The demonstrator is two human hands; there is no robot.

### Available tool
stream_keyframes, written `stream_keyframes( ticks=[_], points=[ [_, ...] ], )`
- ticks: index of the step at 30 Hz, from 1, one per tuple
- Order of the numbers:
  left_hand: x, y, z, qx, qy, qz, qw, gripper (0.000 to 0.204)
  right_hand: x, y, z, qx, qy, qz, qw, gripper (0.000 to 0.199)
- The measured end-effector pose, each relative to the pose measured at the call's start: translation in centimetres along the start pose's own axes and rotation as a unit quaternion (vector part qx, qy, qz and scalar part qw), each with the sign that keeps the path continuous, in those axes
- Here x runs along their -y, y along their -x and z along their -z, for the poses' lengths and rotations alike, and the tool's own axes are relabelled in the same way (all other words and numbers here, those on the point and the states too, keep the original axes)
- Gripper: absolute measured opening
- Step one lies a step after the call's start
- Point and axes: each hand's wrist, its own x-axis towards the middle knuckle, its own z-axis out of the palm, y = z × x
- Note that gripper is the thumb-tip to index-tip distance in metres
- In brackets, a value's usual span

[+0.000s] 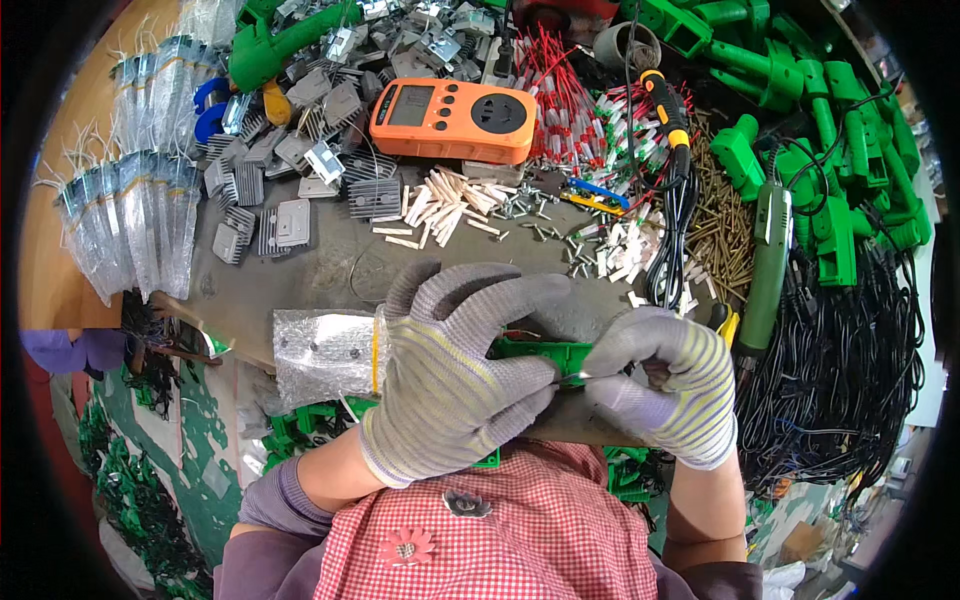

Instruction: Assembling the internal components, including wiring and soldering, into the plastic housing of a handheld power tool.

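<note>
A green plastic housing (555, 351) lies at the table's near edge, between my hands. My left hand (455, 365), in a grey glove with yellow stripes, closes on its left end and hides that part. My right hand (668, 375), gloved alike, is at the housing's right end, thumb and fingers pinched. A thin dark piece (573, 378) shows at those fingertips; its kind is too small to tell. Bubble wrap with a yellow band (325, 352) lies beside my left hand, around a flat piece with a row of dark spots.
Behind my hands lie an orange meter (455, 120), pale sticks (445, 205), grey metal heat sinks (292, 225) and brass-coloured screws (722, 215). A green electric screwdriver (768, 265), black cables (830, 380) and green housings (840, 120) crowd the right. Bubble-wrapped bundles (130, 220) stand left.
</note>
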Motion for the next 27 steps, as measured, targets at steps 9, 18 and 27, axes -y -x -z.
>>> stream_keyframes(
  ticks=[9,18,27],
  points=[
    [-0.3,-0.1,-0.2,-0.003,-0.013,0.001,1.000,0.017,1.7,-1.1,0.1,0.087,0.240,0.075,0.964,0.019],
    [0.0,0.2,-0.3,-0.025,-0.004,-0.003,1.000,0.017,0.6,0.5,-0.3,0.008,0.096,-0.069,0.993,0.023],
    [-0.5,-0.1,-0.2,-0.006,-0.016,0.005,1.000,0.019,-0.6,-0.1,-0.4,0.014,0.294,0.213,0.932,0.020]
  ],
)
